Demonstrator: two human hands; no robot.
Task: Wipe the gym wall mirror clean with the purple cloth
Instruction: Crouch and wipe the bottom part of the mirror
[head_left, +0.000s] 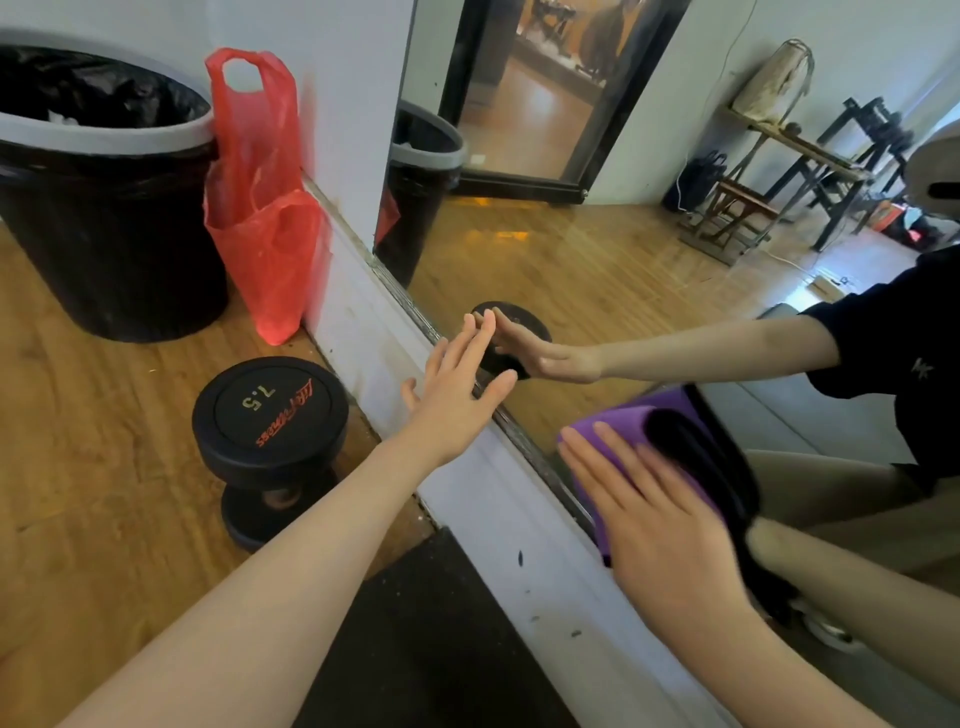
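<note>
A purple cloth (618, 431) is pressed flat against the lowest strip of a gym wall mirror (597, 260), just above its dark bottom edge, under the right hand (670, 525), whose fingers lie straight and spread over the fabric rather than curled round it. The left hand (457, 395) reaches further along the glass, fingers also straight and slightly fanned, fingertips touching the mirror near its lower rim as if to brace. Below the glass runs a scuffed white baseboard (467, 488); a black dumbbell (270, 410) marked 7.5 stands on end on the wooden floor (78, 441) just beside it, with a red plastic bag (265, 218) and a lined black bin (98, 182) against the wall beyond. The bare left palm looks likely to leave fresh prints on the glass, undoing the wipe there. With nothing gripping the cloth, it could slide out from under the flat hand, and a low stroke may drag grit from the grimy edge across the glass.
</note>
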